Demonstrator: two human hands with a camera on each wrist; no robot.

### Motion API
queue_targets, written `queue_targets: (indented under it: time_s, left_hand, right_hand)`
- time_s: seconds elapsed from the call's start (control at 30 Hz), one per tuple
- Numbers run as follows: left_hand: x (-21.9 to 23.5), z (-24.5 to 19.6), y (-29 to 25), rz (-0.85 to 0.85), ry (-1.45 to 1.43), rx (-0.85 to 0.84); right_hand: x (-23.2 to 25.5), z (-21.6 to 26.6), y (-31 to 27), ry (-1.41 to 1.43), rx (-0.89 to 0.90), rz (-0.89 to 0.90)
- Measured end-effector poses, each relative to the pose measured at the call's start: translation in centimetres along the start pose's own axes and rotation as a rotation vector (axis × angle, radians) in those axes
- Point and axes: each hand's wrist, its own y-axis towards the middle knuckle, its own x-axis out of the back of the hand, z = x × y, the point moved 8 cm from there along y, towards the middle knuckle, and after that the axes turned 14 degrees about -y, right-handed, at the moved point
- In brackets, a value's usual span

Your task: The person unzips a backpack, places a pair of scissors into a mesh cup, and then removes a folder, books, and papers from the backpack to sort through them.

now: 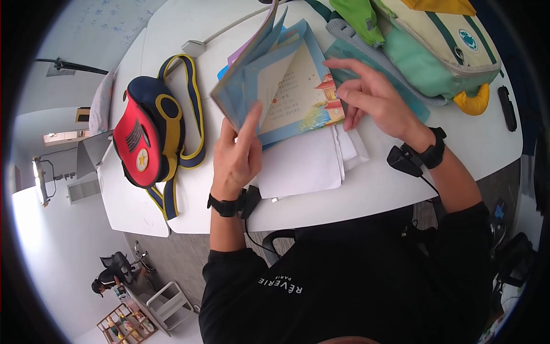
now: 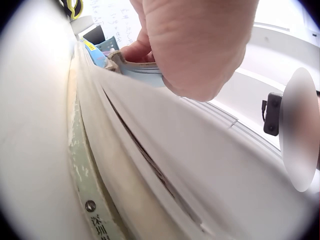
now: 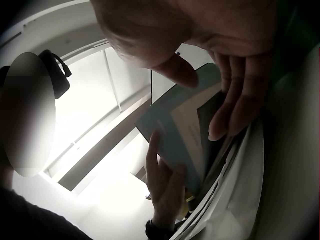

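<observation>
An illustrated book (image 1: 292, 94) with blue-bordered pages lies open over a stack of white papers (image 1: 301, 166). My left hand (image 1: 236, 157) grips its lower left part, index finger extended over the page and other fingers partly hidden behind the raised leaves. In the left wrist view, the left hand (image 2: 197, 45) is above the edges of the stacked paper. My right hand (image 1: 375, 97) is at the book's right edge, thumb and fingers spread apart with nothing between them. The right wrist view shows the right hand (image 3: 200, 50) with loosely bent fingers over the page.
A red and navy bag (image 1: 140, 135) with yellow-trimmed straps lies on the white table (image 1: 229, 226) at left. To the right, a green and cream backpack (image 1: 441, 51) sits beside a teal folder (image 1: 415, 103). A black object (image 1: 507, 109) lies near the right edge. A white adapter (image 1: 193, 48) and cable are behind.
</observation>
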Motion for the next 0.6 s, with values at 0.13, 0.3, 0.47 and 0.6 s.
queue_targets:
  time_s: [0.13,0.3,0.47,0.6]
  left_hand:
    - [-0.6,-0.3,0.1,0.12,0.024,-0.047]
    - [-0.8,0.3,0.0,0.167,-0.112,0.155]
    - [-0.9,0.0,0.2,0.116,-0.06,0.034]
    - [-0.8,0.2,0.1,0.117,-0.057,0.052]
  right_hand:
    - [-0.2,-0.3,0.1,-0.01,0.01,0.011]
    - [-0.3,-0.2,0.3,-0.036,0.011,0.033]
    - [-0.1,0.0,0.1,-0.015,0.005,0.013]
    - [-0.1,0.0,0.1,-0.024,0.004,-0.007]
